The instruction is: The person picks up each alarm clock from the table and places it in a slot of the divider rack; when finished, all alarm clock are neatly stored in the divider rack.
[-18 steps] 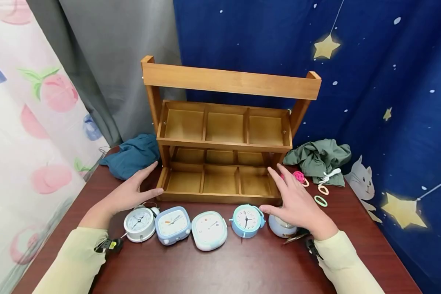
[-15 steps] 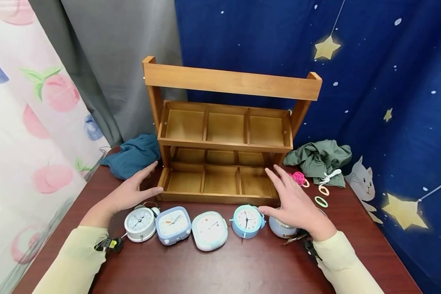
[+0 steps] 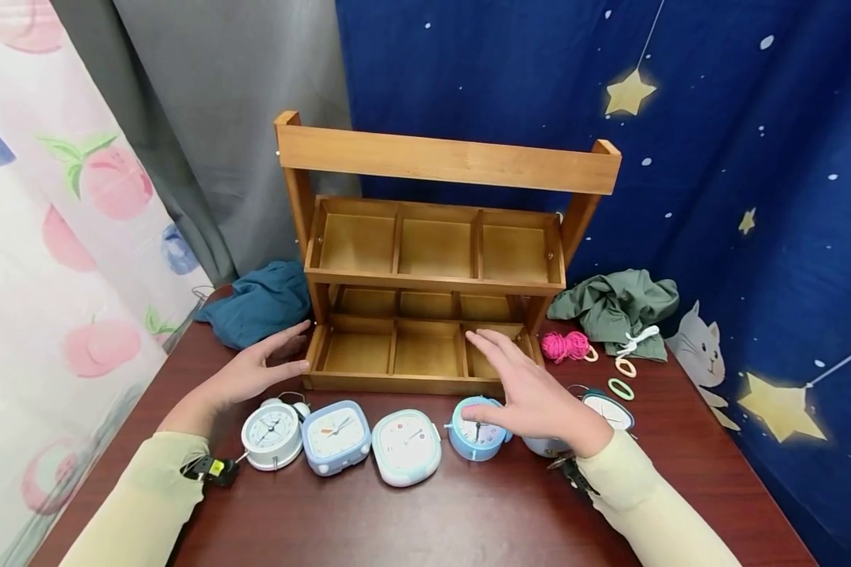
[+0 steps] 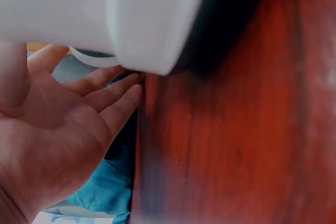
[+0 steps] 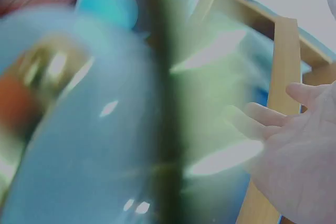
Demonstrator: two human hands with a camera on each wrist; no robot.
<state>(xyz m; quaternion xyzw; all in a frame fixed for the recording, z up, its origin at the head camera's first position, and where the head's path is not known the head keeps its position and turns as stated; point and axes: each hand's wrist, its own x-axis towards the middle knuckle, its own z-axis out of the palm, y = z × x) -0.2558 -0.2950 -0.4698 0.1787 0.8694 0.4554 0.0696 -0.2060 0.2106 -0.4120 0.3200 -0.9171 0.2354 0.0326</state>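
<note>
My left hand (image 3: 248, 378) is held with its fingers straight beside the lower left end of a two-tier wooden shelf (image 3: 425, 383), behind a white round alarm clock (image 3: 258, 453). Nothing is in its grasp; the left wrist view also shows a spread palm (image 4: 58, 129). Over the front right of the shelf hovers my right hand (image 3: 532, 394), fingers extended, its thumb covering part of a light-blue alarm clock (image 3: 473, 452). Under that hand a grey-blue clock (image 3: 541, 446) is partly hidden. A dark-green-rimmed clock (image 3: 607, 410) shows behind the right wrist.
A blue clock (image 3: 336, 447) and a white rounded-square clock (image 3: 406, 457) stand in the same row. Teal cloth (image 3: 258, 305) lies left of the shelf. Green cloth (image 3: 613, 307), pink yarn (image 3: 566, 346) and a green ring (image 3: 620, 389) lie to its right on the table (image 3: 411, 528).
My right hand has moved left, from the shelf's right end to over the light-blue clock, uncovering the pink yarn and the dark-green-rimmed clock. My left hand has hardly moved.
</note>
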